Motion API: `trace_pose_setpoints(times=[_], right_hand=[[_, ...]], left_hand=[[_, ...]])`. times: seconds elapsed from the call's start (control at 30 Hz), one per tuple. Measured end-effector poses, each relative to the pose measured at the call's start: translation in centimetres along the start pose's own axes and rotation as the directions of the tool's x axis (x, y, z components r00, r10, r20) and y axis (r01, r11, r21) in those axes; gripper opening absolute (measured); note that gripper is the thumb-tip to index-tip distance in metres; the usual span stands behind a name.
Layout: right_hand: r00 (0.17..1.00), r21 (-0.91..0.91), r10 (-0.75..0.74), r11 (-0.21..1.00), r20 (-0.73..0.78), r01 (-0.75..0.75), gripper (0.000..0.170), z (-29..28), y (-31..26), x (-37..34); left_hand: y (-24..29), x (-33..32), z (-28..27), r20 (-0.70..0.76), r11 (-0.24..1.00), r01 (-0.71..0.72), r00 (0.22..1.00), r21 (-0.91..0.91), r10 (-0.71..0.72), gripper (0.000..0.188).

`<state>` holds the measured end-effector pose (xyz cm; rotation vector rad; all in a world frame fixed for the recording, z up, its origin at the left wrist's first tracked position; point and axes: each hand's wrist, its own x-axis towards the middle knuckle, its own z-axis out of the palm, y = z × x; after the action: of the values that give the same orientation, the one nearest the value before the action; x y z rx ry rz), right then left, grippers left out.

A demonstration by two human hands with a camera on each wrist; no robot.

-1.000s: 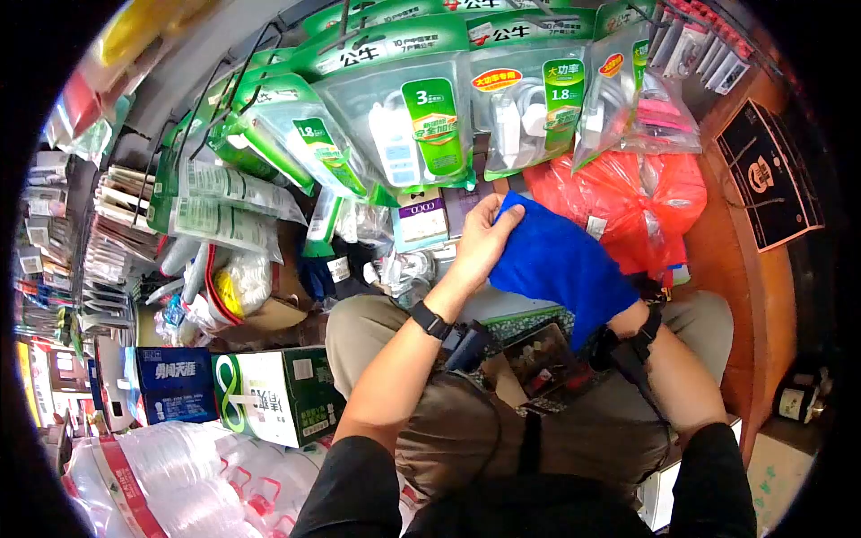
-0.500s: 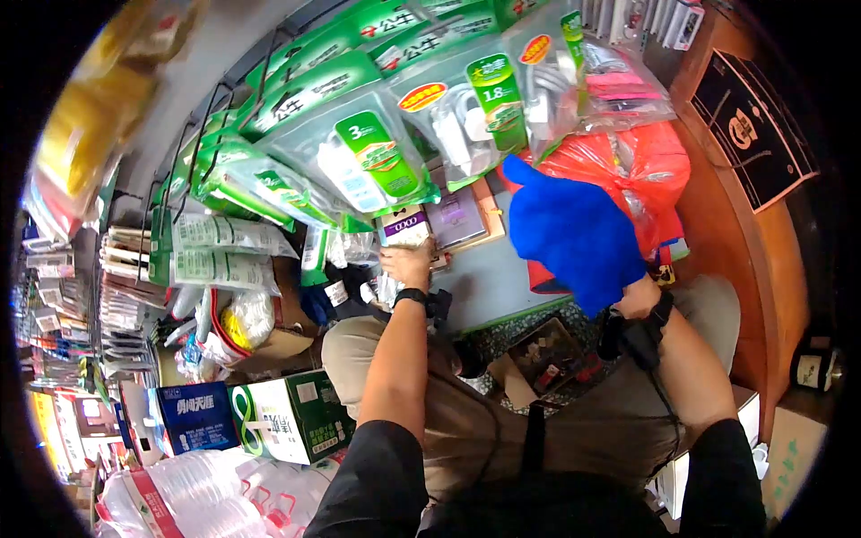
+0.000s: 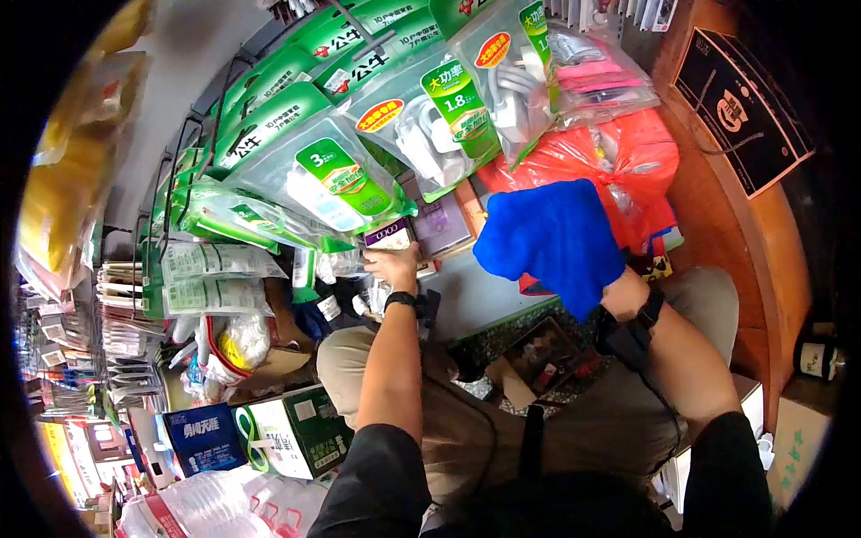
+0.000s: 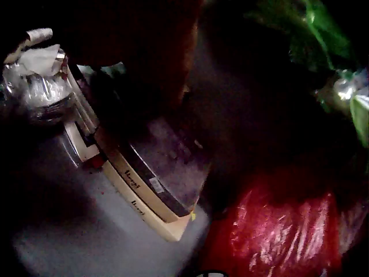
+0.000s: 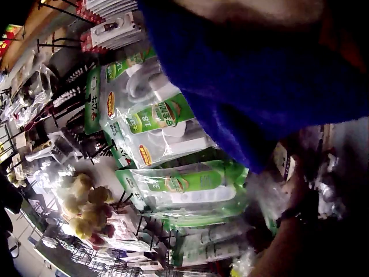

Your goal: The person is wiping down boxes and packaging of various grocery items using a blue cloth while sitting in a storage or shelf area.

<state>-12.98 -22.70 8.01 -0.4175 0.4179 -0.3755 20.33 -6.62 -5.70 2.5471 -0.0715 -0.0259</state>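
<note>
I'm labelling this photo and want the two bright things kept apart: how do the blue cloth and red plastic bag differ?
The blue cloth looks matte and soft; the red plastic bag is shiny. The blue cloth covers the fingers of the right hand, while the red plastic bag sits below the hanging packs. Both are creased.

blue cloth (image 3: pixel 549 235): 1 | red plastic bag (image 3: pixel 644 143): 1 | black printed box (image 3: pixel 749 112): 1 | blue carton (image 3: pixel 208 439): 1 | green-and-white carton (image 3: pixel 309 430): 1 | orange oval labels (image 3: pixel 380 116): 2 | wrist straps (image 3: pixel 652 308): 2 | black sleeves (image 3: pixel 381 475): 2
</note>
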Motion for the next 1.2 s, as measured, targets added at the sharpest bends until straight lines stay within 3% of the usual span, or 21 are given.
trace_pose_setpoints(times=[0.1,0.13,0.17,0.23,0.27,0.3,0.37,0.43,0.47,0.57,0.63,0.7,0.73,0.77,0.83,0.87,0.9,0.97,1.07,1.17,1.2], right_hand=[[1.000,0.024,-0.005,1.000,0.028,0.004,0.063,0.5,0.3,0.8],[0.999,0.033,-0.008,0.999,0.038,0.006,0.064,0.7,0.4,1.1],[0.999,0.045,-0.010,0.999,0.048,0.007,0.064,0.9,0.5,1.2],[0.998,0.064,-0.018,0.998,0.061,0.014,0.065,1.2,0.8,1.4],[0.998,0.074,-0.021,0.997,0.066,0.016,0.066,1.4,0.9,1.4],[0.997,0.079,-0.024,0.997,0.071,0.018,0.066,1.5,1.0,1.4],[0.997,0.089,-0.025,0.996,0.077,0.019,0.067,1.6,1.2,1.2],[0.996,0.094,-0.010,0.996,0.086,0.002,0.068,1.5,1.6,1.2],[0.996,0.098,0.005,0.995,0.093,-0.014,0.069,1.4,1.8,1.1],[0.992,0.099,0.037,0.994,0.122,-0.049,0.071,1.2,2.0,0.8],[0.994,0.062,-0.017,0.998,0.106,0.010,0.072,2.4,1.8,-0.1],[0.995,-0.060,-0.091,0.994,0.050,0.094,0.068,3.2,0.8,-1.0],[0.996,-0.153,-0.093,0.984,0.015,0.094,0.067,3.3,0.2,-1.7],[0.995,-0.246,-0.098,0.965,-0.016,0.091,0.066,3.4,-0.2,-1.8],[0.980,-0.156,-0.189,0.971,-0.055,0.179,0.067,4.5,-0.1,-1.7],[0.971,-0.139,-0.227,0.966,-0.073,0.216,0.065,4.8,-0.1,-1.9],[0.960,-0.123,-0.264,0.960,-0.093,0.252,0.064,5.5,-0.2,-2.3],[0.923,-0.281,-0.332,0.921,-0.195,0.272,0.061,8.3,-0.5,-4.6],[0.877,-0.377,-0.447,0.854,-0.177,0.359,0.055,7.2,0.0,-3.7],[0.833,-0.435,-0.542,0.780,-0.110,0.450,0.045,1.1,0.5,0.1],[0.787,-0.493,-0.614,0.705,-0.064,0.510,0.042,0.4,-0.1,0.6]], left_hand=[[-3.4,1.3,1.8,-0.094,0.971,-0.166,0.984,-0.170,0.152,0.119],[-2.4,-0.5,-1.1,0.099,0.960,-0.038,0.993,-0.278,0.068,0.116],[-2.2,-1.3,-1.4,0.061,0.989,-0.038,0.997,-0.144,0.047,0.117],[-0.2,-4.8,-6.5,0.266,0.986,0.010,0.963,-0.169,0.036,0.120],[-1.5,-5.4,-6.8,0.266,0.985,-0.141,0.950,-0.101,0.163,0.122],[-0.6,-8.2,-10.6,0.402,0.960,-0.094,0.894,-0.264,0.198,0.115],[0.4,-12.0,-15.7,0.520,0.871,-0.157,0.748,-0.465,0.412,0.107],[2.3,-14.4,-19.8,0.469,0.747,-0.507,0.582,-0.431,0.665,0.106],[2.8,-14.9,-20.7,0.450,0.677,-0.576,0.506,-0.458,0.736,0.109],[6.5,-16.9,-24.0,0.411,0.554,-0.728,0.396,-0.404,0.821,0.112],[7.9,-16.3,-25.0,0.449,0.509,-0.745,0.312,-0.432,0.838,0.133],[8.5,-15.7,-24.4,0.325,0.421,-0.420,0.282,-0.804,0.903,0.139],[9.3,-16.2,-24.3,0.278,0.318,-0.061,0.350,-0.946,0.895,0.139],[9.5,-16.2,-23.8,0.250,0.260,0.043,0.468,-0.965,0.848,0.123],[9.6,-16.3,-22.8,0.386,0.259,0.326,0.425,-0.909,0.819,0.102],[8.4,-15.7,-21.2,0.528,0.253,0.573,0.384,-0.780,0.758,0.088],[8.5,-16.2,-20.8,0.597,0.285,0.617,0.384,-0.734,0.704,0.079],[6.4,-15.5,-18.0,0.665,0.260,0.721,0.355,-0.642,0.657,0.071],[5.7,-15.2,-16.8,0.723,0.214,0.821,0.303,-0.528,0.621,0.065],[6.5,-14.7,-16.9,0.668,0.328,0.712,0.261,-0.621,0.697,0.068],[6.9,-14.7,-17.2,0.681,0.326,0.717,0.276,-0.616,0.678,0.071]])
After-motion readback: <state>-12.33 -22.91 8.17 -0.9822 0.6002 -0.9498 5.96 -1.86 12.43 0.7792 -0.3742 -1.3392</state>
